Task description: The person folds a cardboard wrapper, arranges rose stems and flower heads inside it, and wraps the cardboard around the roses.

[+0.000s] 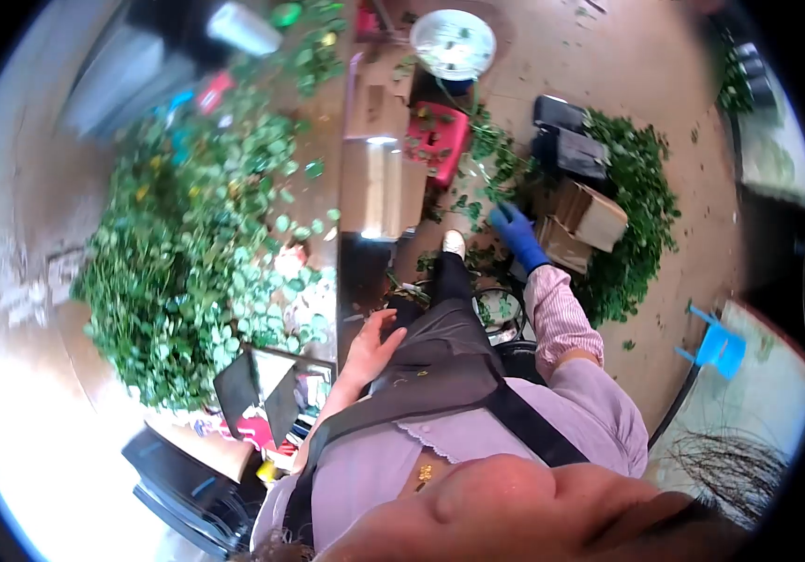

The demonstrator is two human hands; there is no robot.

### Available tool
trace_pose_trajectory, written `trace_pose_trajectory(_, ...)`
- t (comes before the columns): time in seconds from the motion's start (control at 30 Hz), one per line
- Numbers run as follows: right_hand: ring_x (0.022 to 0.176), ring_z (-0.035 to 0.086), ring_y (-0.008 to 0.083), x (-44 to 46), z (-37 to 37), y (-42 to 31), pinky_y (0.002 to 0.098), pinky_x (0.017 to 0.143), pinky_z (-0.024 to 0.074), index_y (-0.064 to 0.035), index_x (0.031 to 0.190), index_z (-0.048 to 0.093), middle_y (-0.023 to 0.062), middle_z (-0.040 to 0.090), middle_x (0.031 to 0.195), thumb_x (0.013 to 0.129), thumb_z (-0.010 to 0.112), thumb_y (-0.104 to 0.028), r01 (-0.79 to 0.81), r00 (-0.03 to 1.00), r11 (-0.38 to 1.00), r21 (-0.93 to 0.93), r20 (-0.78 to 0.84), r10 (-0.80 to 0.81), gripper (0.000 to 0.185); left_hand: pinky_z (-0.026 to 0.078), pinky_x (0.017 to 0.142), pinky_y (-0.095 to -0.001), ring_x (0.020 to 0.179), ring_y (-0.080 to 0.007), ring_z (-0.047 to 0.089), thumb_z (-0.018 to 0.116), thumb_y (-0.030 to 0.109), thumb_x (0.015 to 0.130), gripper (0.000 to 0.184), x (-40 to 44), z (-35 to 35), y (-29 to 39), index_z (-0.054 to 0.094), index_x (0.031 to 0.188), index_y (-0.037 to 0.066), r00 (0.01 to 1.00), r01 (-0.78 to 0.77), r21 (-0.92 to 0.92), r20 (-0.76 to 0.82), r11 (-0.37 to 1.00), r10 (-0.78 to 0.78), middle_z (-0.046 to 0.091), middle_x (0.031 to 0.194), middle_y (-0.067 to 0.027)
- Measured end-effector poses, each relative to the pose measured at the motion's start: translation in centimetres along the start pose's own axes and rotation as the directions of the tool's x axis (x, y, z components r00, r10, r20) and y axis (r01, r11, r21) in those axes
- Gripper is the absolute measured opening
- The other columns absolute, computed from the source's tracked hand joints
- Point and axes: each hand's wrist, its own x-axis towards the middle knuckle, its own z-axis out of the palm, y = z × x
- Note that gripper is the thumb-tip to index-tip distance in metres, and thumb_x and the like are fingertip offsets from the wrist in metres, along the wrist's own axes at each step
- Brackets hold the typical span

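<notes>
My left hand (374, 343) is bare and held over my lap, beside the table's edge. Its fingers are loosely bent and apart, with nothing in them. On my right hand (518, 236) is a blue glove; it reaches forward and down past my knee, near green leafy stems (491, 140) on the floor. The gloved fingers look stretched out, and I see nothing held in them. Close to that glove lies an open cardboard box (590, 220). A large heap of leafy green stems (187, 253) covers the table on my left.
A red plastic stool (438, 140) stands ahead, with a white round basin (454, 45) beyond it. More greenery (641, 206) lies around the boxes on the right. A small blue stool (721, 347) is farther right. On the table near me is a dark-framed stand (271, 393).
</notes>
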Motion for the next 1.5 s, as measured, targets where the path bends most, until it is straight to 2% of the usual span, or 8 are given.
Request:
trace_pose_trajectory(0.33, 0.120, 0.058, 0.0461, 1.9, 26.5, -11.2, 0.0473, 0.102, 0.0471, 0.0148, 0.150, 0.009, 0.0378, 0.056, 0.129, 0.077, 0.063, -0.073, -0.056, 0.982, 0.815, -0.576, 0.118, 0.150, 0.127, 0.051, 0.094, -0.0366, 0.111, -0.0262, 0.065, 0.071, 0.024, 0.092, 0.044, -6.1, -1.8, -5.9, 0.055, 0.129, 0.005, 0.974, 0.000, -0.126, -0.226, 0.992, -0.029, 0.065, 0.118, -0.0154)
trace_pose_trajectory(0.6, 0.085, 0.067, 0.0273, 0.5, 13.4, -11.8, 0.0376, 0.072, 0.0577, -0.0009, 0.116, 0.066, 0.0148, 0.070, 0.105, 0.095, 0.062, -0.037, -0.143, 0.950, 0.975, -0.168, 0.251, 0.183, 0.042, 0.053, 0.088, -0.0338, 0.098, -0.0208, 0.065, 0.069, 0.032, 0.095, 0.049, -3.9, -0.9, -8.8, 0.053, 0.129, 0.000, 0.994, -0.031, -0.405, -0.108, 0.914, -0.014, 0.066, 0.107, -0.0113)
trace_pose_trajectory(0.73, 0.079, 0.070, 0.0250, -6.4, -2.5, -14.4, 0.0352, 0.069, 0.0575, -0.0034, 0.112, 0.064, 0.0127, 0.070, 0.096, 0.096, 0.060, -0.031, -0.390, 0.884, 0.919, 0.053, 0.300, 0.358, 0.032, 0.051, 0.096, -0.0417, 0.113, -0.0277, 0.062, 0.075, 0.044, 0.088, 0.073, 3.5, 0.0, -10.1, 0.047, 0.139, 0.000, 0.960, 0.234, -0.886, 0.147, 0.400, -0.236, 0.062, 0.124, -0.0149)
trace_pose_trajectory(0.83, 0.078, 0.066, 0.0239, -9.5, -18.0, -8.7, 0.0394, 0.062, 0.0584, -0.0028, 0.109, 0.065, 0.0060, 0.062, 0.084, 0.093, 0.066, -0.027, 0.343, 0.881, 0.870, -0.355, 0.442, -0.166, 0.029, 0.036, 0.113, -0.0494, 0.139, -0.0339, 0.041, 0.073, 0.052, 0.087, 0.100, 10.8, 2.2, -12.7, 0.020, 0.157, 0.005, 0.902, 0.266, -0.963, 0.232, 0.045, -0.364, 0.031, 0.157, -0.0230)
trace_pose_trajectory(0.93, 0.078, 0.065, 0.0199, -16.8, -23.3, -15.2, 0.0371, 0.063, 0.0584, -0.0027, 0.107, 0.066, 0.0053, 0.065, 0.091, 0.094, 0.065, -0.030, -0.489, 0.847, 0.867, -0.096, 0.184, 0.498, 0.030, 0.044, 0.106, -0.0516, 0.127, -0.0341, 0.054, 0.069, 0.025, 0.094, 0.055, 14.6, 4.3, -12.3, 0.048, 0.140, 0.003, 0.967, 0.159, -0.963, 0.197, -0.218, -0.161, 0.056, 0.137, -0.0179)
trace_pose_trajectory(1.07, 0.099, 0.069, 0.0313, -17.8, -25.5, -15.4, 0.0427, 0.083, 0.0555, 0.0028, 0.123, 0.062, 0.0200, 0.069, 0.112, 0.092, 0.068, -0.033, -0.206, 0.974, 0.215, -0.955, -0.178, 0.141, 0.048, 0.053, 0.070, -0.0366, 0.086, -0.0228, 0.066, 0.073, 0.012, 0.089, 0.019, 13.0, 4.9, -2.6, 0.069, 0.105, 0.003, 0.939, 0.147, -0.976, 0.086, 0.162, -0.333, 0.069, 0.104, -0.0102)
trace_pose_trajectory(1.27, 0.128, 0.052, 0.0400, -15.6, -8.0, -35.1, 0.0462, 0.105, 0.0441, -0.0010, 0.143, 0.048, 0.0229, 0.053, 0.141, 0.082, 0.077, -0.033, 0.697, 0.495, 0.115, -0.708, 0.360, -0.791, 0.074, 0.054, 0.074, -0.0291, 0.082, -0.0115, 0.065, 0.071, 0.012, 0.092, 0.017, 9.2, 1.2, 5.9, 0.071, 0.103, -0.002, 0.969, -0.249, -0.675, -0.174, 0.695, 0.178, 0.072, 0.092, -0.0044)
trace_pose_trajectory(1.5, 0.113, 0.060, 0.0394, -18.5, 3.6, -48.3, 0.0455, 0.098, 0.0494, -0.0063, 0.123, 0.066, 0.0169, 0.064, 0.124, 0.076, 0.080, -0.027, 0.933, 0.304, -0.053, -0.355, 0.859, -0.413, 0.054, 0.055, 0.070, -0.0369, 0.077, -0.0327, 0.070, 0.070, 0.014, 0.091, 0.015, -0.8, -3.9, 7.9, 0.068, 0.103, 0.005, 0.697, -0.569, 0.041, -0.506, 0.821, 0.508, 0.070, 0.084, -0.0164)
